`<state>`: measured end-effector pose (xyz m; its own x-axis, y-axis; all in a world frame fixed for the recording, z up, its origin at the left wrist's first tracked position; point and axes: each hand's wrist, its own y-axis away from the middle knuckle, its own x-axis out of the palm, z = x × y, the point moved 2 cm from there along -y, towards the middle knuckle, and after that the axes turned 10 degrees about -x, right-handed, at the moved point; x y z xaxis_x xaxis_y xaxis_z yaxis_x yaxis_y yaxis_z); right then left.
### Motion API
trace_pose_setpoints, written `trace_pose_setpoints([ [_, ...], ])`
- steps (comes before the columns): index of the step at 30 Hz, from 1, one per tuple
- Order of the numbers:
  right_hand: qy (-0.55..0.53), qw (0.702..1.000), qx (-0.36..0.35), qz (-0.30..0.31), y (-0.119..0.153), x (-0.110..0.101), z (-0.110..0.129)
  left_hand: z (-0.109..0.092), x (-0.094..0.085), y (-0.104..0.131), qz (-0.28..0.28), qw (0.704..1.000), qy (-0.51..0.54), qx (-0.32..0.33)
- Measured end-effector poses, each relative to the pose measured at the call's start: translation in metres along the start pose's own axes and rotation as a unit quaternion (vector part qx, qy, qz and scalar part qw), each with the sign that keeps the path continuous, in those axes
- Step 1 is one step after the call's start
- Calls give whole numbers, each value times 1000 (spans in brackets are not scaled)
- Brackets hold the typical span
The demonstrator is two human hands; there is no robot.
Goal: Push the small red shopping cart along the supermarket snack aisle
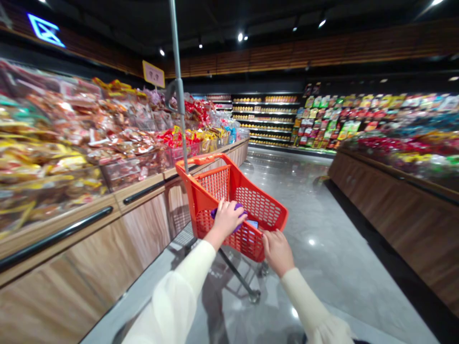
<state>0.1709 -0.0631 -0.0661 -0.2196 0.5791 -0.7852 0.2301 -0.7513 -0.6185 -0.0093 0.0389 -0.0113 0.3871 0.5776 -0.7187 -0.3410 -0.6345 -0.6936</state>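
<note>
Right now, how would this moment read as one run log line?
left hand: holding purple item | right hand: gripping cart edge | cart's left: packets on counter

Single head-worn view looks forward and down from above the near side of the cart (234, 180), which sits close at mid-frame, with floor (322, 253) running toward shelves (265, 119) far off.
</note>
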Motion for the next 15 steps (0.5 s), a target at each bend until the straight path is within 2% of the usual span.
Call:
trace_pose_setpoints([
  [4, -7, 1000, 1, 1, 4, -5, 5, 22, -3, -6, -31, 998, -11, -58],
  [6, -26, 999, -20, 35, 2, -9, 5, 18, -6, -2, -25, 998, -2, -56],
  [11, -66, 986, -102, 113, -4, -22, -7, -9, -7, 15, 13, 999, 38, 9],
  [15, -39, 985, -105, 129, 0, -25, -7, -1, -5, 13, 13, 998, 50, -35],
])
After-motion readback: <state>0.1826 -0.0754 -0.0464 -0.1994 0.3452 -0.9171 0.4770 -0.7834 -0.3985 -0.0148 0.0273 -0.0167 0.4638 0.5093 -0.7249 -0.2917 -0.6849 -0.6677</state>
